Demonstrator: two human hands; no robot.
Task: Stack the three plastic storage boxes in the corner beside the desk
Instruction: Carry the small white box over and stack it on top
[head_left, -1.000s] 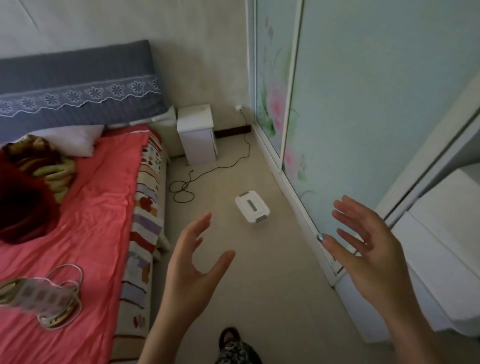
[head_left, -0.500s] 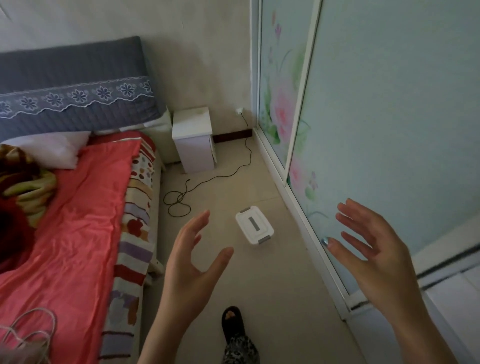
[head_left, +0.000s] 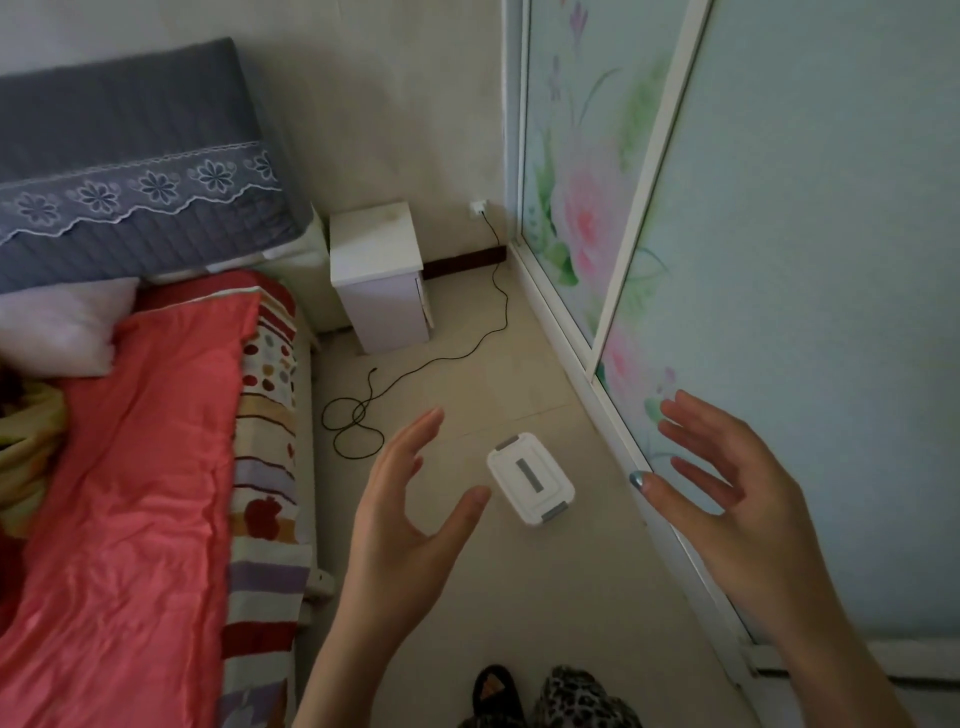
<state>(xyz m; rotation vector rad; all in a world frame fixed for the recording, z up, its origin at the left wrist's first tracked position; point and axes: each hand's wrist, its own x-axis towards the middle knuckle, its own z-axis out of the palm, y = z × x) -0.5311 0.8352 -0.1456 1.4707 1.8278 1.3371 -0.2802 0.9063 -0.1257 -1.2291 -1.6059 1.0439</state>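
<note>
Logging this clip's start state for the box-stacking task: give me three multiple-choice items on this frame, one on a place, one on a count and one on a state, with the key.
1. Where does the white storage box lie?
A on the bedside cabinet
B on the floor between the bed and the flowered sliding doors
C on the pillow

2. How many storage boxes are in view?
A one
B two
C three

3. The left hand and right hand are:
A both gripping the box
B one holding the cable
C both open, holding nothing

Key:
1 B, the box sits on the tiles with the bed on one side and the doors on the other.
2 A, only this one box shows.
3 C, the fingers are spread and apart from the box.
</note>
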